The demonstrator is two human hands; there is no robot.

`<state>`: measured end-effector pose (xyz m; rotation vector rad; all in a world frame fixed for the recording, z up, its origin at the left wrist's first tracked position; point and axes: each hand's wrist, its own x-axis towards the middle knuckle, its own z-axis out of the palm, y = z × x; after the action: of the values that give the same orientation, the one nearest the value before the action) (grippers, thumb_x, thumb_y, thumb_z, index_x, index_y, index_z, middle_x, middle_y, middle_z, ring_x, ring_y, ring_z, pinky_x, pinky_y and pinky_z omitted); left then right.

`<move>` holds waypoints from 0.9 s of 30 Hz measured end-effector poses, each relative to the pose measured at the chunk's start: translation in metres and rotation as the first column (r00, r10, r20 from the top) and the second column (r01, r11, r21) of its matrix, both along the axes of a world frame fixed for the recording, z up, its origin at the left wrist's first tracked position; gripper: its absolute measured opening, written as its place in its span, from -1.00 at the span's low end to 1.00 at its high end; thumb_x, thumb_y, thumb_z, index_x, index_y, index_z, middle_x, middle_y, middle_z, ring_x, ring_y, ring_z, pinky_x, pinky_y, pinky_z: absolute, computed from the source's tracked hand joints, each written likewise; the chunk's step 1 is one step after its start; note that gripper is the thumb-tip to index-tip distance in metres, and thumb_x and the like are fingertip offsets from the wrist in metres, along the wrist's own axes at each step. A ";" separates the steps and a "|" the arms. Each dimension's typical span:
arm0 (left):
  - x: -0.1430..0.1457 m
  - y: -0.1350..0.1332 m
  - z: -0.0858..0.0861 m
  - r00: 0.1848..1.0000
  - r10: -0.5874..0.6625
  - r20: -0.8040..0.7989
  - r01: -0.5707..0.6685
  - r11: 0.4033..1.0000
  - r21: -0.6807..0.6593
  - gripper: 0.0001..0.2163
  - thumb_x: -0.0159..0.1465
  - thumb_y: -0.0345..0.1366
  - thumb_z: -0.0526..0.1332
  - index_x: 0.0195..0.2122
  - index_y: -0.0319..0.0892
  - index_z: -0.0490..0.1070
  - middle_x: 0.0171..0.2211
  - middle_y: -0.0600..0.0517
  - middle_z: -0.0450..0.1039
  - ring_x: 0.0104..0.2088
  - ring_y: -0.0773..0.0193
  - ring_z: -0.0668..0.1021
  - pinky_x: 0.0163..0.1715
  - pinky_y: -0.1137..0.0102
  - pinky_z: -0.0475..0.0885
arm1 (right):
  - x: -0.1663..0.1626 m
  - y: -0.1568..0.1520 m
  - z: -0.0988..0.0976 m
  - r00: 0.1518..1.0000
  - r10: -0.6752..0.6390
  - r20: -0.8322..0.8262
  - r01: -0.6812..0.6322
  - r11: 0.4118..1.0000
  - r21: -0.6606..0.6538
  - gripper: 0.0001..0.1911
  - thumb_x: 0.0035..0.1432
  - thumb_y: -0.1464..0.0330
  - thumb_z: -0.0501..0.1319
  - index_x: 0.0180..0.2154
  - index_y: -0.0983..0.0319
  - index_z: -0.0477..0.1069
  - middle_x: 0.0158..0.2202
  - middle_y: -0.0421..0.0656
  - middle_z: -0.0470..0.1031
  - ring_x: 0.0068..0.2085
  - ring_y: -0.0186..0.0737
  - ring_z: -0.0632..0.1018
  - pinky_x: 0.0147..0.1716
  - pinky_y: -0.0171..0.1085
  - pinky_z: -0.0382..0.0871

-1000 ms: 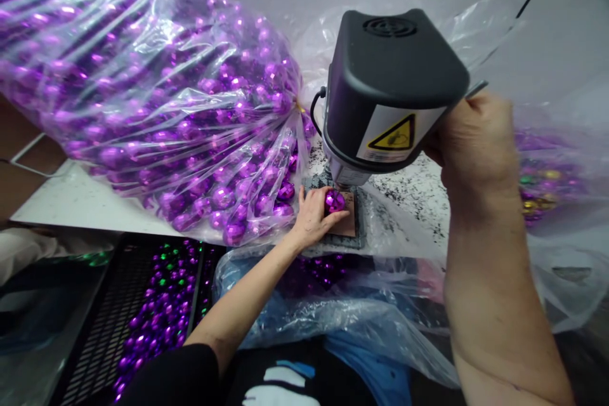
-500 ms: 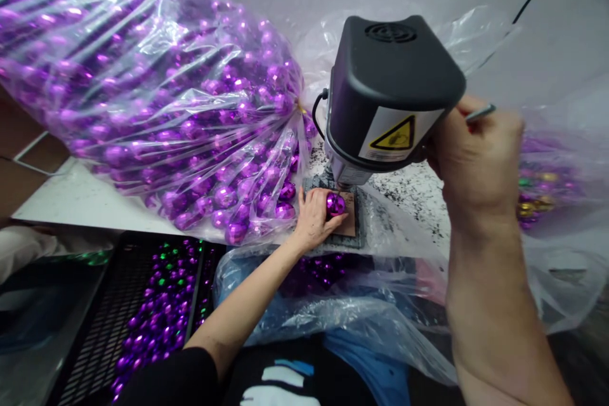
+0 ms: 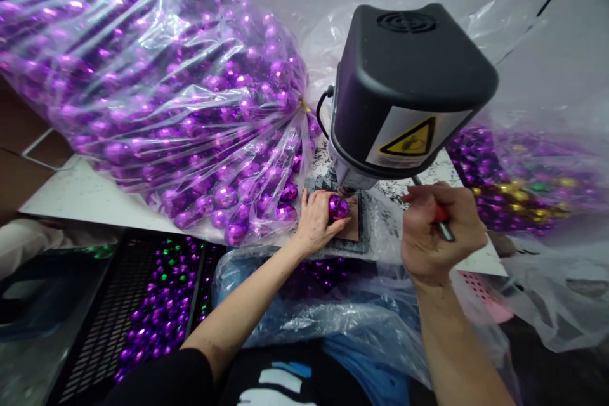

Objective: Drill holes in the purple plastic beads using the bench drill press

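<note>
In the head view, the purple ball (image 3: 338, 207) lies just to the right of our left hand (image 3: 315, 222) and touches it, so this is by far the nearer of our two hands. Its fingers bend along the left and far side of the ball while the thumb runs along the near side; the grasp is narrow, with the ball pinched between. Being round and faceted, the ball gives us no long axis to line up. What matters, we judge, is how it sits against the black machine (image 3: 419, 63): the chuck (image 3: 347, 190) comes down right beside the ball's far edge, though we cannot tell whether any tip meets it. The ball seems to rest on the brown block (image 3: 353, 229), which lies on a grey plate (image 3: 364, 238) on the counter (image 3: 99, 193).

Our right hand (image 3: 440, 228) is well apart from the ball, off to its right. It is curled firmly round the lever (image 3: 446, 232), whose metal end pokes out of the fist toward us below a bit of red grip. To the left of our left hand bulges a clear bag (image 3: 200, 95) full of similar balls, some of them near the fingers.
</note>
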<state>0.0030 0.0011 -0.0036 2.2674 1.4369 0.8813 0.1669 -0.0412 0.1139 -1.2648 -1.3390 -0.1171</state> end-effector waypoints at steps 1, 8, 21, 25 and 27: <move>0.000 0.000 0.000 1.000 0.002 0.003 -0.002 1.000 -0.001 -0.56 0.31 -0.12 0.39 0.12 -0.10 0.30 0.09 -0.11 0.49 0.22 -0.02 0.48 0.47 -0.14 0.08 | -0.001 0.002 -0.003 1.000 0.004 -0.013 -0.003 1.000 0.026 -0.88 0.32 0.30 0.18 -0.25 0.07 0.50 -0.40 -0.24 0.47 -0.42 -0.36 0.49 -0.36 -0.25 0.40; 0.000 0.001 -0.003 1.000 -0.004 0.012 0.003 1.000 0.009 -0.54 0.30 -0.13 0.40 0.13 -0.11 0.29 0.09 -0.13 0.48 0.20 -0.02 0.50 0.44 -0.13 0.14 | -0.009 0.012 -0.023 0.992 0.057 -0.112 -0.037 0.985 0.170 -0.88 0.32 0.32 0.17 -0.22 0.08 0.49 -0.43 -0.23 0.42 -0.43 -0.33 0.45 -0.40 -0.23 0.34; -0.001 0.001 -0.002 0.999 -0.002 0.037 0.001 1.000 0.013 -0.54 0.28 -0.15 0.42 0.12 -0.10 0.30 0.07 -0.12 0.49 0.18 -0.03 0.52 0.41 -0.13 0.20 | -0.004 0.015 -0.050 0.987 0.100 -0.126 -0.078 0.983 0.169 -0.88 0.25 0.32 0.19 -0.19 0.11 0.48 -0.43 -0.24 0.47 -0.47 -0.31 0.48 -0.44 -0.24 0.39; 0.000 0.001 -0.001 0.999 0.000 0.045 0.000 1.000 0.005 -0.54 0.27 -0.15 0.43 0.10 -0.10 0.31 0.05 -0.10 0.51 0.16 -0.01 0.53 0.41 -0.12 0.20 | -0.004 0.010 -0.043 0.985 0.086 -0.152 -0.066 0.989 0.133 -0.84 0.27 0.24 0.19 -0.23 0.16 0.48 -0.50 -0.26 0.43 -0.49 -0.31 0.50 -0.41 -0.23 0.44; 0.000 0.001 -0.001 0.999 -0.001 0.045 0.000 1.000 0.006 -0.55 0.26 -0.16 0.43 0.09 -0.11 0.31 0.03 -0.10 0.51 0.15 0.00 0.53 0.41 -0.10 0.20 | -0.002 0.007 -0.021 0.981 0.069 -0.183 -0.054 0.994 0.091 -0.77 0.31 0.19 0.16 -0.26 0.19 0.48 -0.53 -0.27 0.40 -0.52 -0.34 0.47 -0.46 -0.27 0.39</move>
<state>0.0028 0.0021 -0.0051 2.2370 1.4160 0.9317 0.1652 -0.0340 0.0928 -1.1326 -1.1982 -0.0119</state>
